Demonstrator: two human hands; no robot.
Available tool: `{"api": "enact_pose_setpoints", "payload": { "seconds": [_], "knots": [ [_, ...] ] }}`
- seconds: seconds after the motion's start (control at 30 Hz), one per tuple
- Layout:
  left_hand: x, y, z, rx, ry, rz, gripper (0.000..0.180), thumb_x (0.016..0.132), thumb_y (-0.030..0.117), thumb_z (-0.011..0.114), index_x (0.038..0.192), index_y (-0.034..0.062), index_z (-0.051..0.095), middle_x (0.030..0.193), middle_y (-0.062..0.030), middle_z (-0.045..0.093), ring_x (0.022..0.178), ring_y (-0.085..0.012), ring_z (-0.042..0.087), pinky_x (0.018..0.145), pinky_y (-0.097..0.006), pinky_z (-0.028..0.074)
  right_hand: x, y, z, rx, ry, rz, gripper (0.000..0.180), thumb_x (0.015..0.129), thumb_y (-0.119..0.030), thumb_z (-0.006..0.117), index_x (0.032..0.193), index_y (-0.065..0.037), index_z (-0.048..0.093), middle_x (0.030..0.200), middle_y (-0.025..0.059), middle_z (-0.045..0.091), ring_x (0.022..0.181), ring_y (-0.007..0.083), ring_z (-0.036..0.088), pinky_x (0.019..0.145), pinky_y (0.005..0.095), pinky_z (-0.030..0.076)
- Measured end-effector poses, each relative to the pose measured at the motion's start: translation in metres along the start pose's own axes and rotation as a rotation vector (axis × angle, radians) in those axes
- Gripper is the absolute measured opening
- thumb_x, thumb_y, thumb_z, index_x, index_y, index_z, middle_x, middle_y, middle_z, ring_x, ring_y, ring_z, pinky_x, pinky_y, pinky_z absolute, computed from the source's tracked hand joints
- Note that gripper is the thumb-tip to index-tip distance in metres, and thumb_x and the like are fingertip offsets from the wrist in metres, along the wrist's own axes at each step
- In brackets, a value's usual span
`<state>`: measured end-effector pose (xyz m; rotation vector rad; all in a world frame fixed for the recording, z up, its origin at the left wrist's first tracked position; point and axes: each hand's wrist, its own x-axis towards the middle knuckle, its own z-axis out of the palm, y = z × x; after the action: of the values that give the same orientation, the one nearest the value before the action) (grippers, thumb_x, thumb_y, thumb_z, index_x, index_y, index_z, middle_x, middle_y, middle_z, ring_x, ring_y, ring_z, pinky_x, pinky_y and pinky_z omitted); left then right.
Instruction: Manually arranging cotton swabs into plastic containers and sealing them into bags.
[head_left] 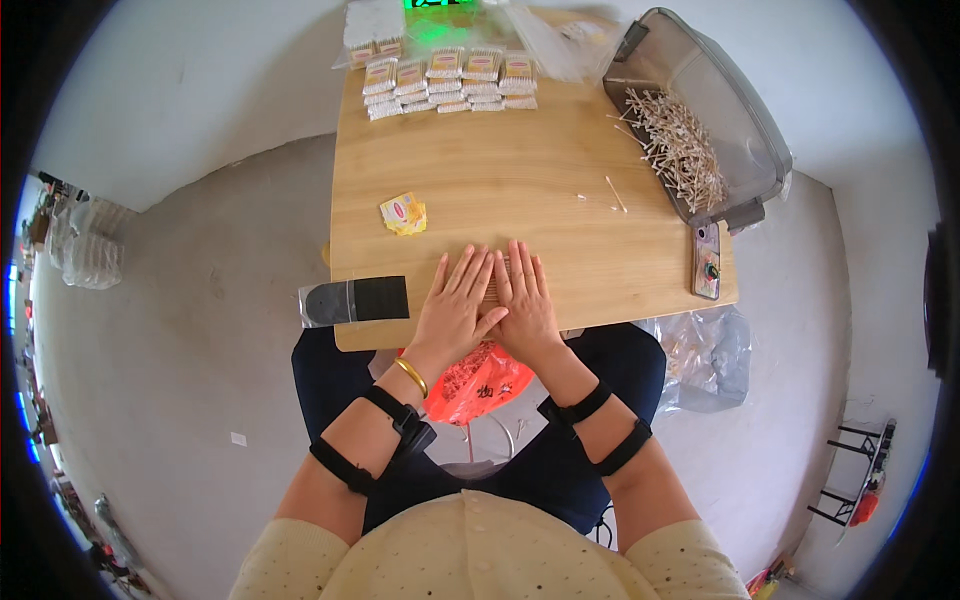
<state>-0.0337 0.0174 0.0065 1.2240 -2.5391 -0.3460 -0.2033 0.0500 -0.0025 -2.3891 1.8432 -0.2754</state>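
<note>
My left hand (452, 312) and my right hand (526, 312) lie side by side, palms down, near the front edge of the wooden table (480, 170). Fingers are stretched forward on both, and the thumbs nearly meet. A row of thin cotton swab sticks (490, 292) shows in the gap between them; the rest of that row is hidden beneath the hands. To the left of my left hand lies a black flat strip in a clear sleeve (355, 300). Beyond it sits a small pile of yellow-and-white printed cards (404, 214).
Stacked packs of cotton swabs (445, 75) line the far left. A grey clear bin (740, 110) lies tipped at the right, with loose cotton swabs (680, 145) inside. Stray swabs (616, 195) are scattered before it. A phone (706, 262) lies at the right edge; a red bag (470, 385) hangs below.
</note>
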Motion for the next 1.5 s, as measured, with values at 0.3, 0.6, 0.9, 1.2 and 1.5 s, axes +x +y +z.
{"api": "enact_pose_setpoints", "payload": {
  "seconds": [0.3,0.6,0.9,1.2,1.5],
  "knots": [
    [-0.005,-0.003,0.003,0.01,-0.042,0.063,0.075,0.106,0.05,0.04,0.161,0.0021,0.027,0.167,-0.0131,0.031,0.156,-0.0278,0.024,0.129,-0.051,0.012,-0.023,0.016,-0.009,0.149,0.052,0.101,0.096,0.094,-0.044,0.065,0.158,0.01,0.019,0.166,0.0294,0.019,0.158,0.0412,0.014,0.128,0.0526,0.012],
    [0.004,-0.019,-0.013,-0.299,0.197,-0.073,0.07,0.106,0.044,0.045,0.159,0.0004,0.029,0.161,-0.0191,0.038,0.153,-0.0368,0.029,0.127,-0.054,0.016,-0.014,-0.005,-0.011,0.133,0.078,0.084,0.099,0.092,-0.052,0.065,0.159,0.006,0.021,0.165,0.0284,0.022,0.157,0.0405,0.016,0.128,0.052,0.014],
    [0.007,-0.036,-0.021,0.044,0.203,-0.15,0.064,0.103,0.041,0.056,0.152,0.0038,0.041,0.156,-0.0172,0.041,0.15,-0.0366,0.032,0.124,-0.057,0.018,-0.001,-0.015,-0.009,0.121,0.082,0.106,0.091,0.094,-0.053,0.063,0.159,0.001,0.029,0.164,0.0303,0.024,0.156,0.0417,0.017,0.128,0.0526,0.014],
    [0.053,-0.136,-0.055,-0.106,0.238,-0.461,0.046,0.086,0.036,0.079,0.121,0.01,0.066,0.123,-0.0137,0.065,0.119,-0.0361,0.057,0.105,-0.048,0.042,-0.001,-0.015,-0.005,0.038,0.045,0.07,0.089,0.098,-0.058,0.052,0.161,0.0,0.026,0.165,0.0307,0.02,0.157,0.042,0.016,0.128,0.0529,0.013],
    [0.101,-0.178,-0.059,-0.36,-0.237,-0.601,0.044,0.072,0.045,0.089,0.096,0.0104,0.077,0.092,-0.006,0.075,0.089,-0.0224,0.07,0.088,-0.038,0.05,0.0,-0.016,-0.005,0.035,0.025,0.09,0.088,0.099,-0.058,0.051,0.161,-0.002,0.025,0.167,0.0281,0.019,0.157,0.0401,0.014,0.128,0.0518,0.012]
  ]
}}
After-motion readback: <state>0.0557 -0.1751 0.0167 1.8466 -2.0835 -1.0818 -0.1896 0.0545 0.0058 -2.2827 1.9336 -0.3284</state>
